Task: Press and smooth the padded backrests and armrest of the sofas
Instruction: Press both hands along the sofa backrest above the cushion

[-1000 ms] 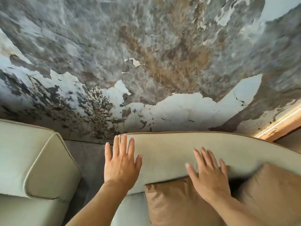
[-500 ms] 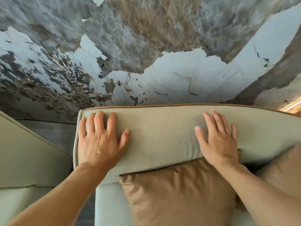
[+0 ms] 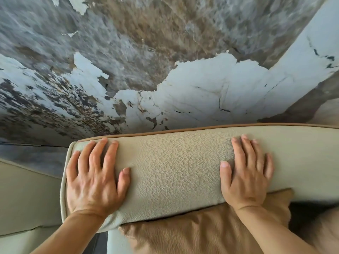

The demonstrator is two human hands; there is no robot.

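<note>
A cream padded backrest (image 3: pixel 174 167) with tan piping along its top edge runs across the middle of the view. My left hand (image 3: pixel 93 176) lies flat on its left end, fingers spread, fingertips near the piping. My right hand (image 3: pixel 247 173) lies flat on the backrest further right, fingers together and pointing up. Both palms rest on the leather and hold nothing. A tan cushion (image 3: pixel 201 231) leans against the backrest's lower edge under my right wrist.
A second cream sofa (image 3: pixel 27 208) stands at the left, with a narrow gap between the two. Behind the backrest rises a marble-patterned wall (image 3: pixel 165 70). Another tan cushion (image 3: pixel 322 233) sits at the lower right.
The view has moved closer to the backrest. My left hand has slid from its left corner fully onto the pad. My right hand has moved up from the cushion's top onto the backrest.
</note>
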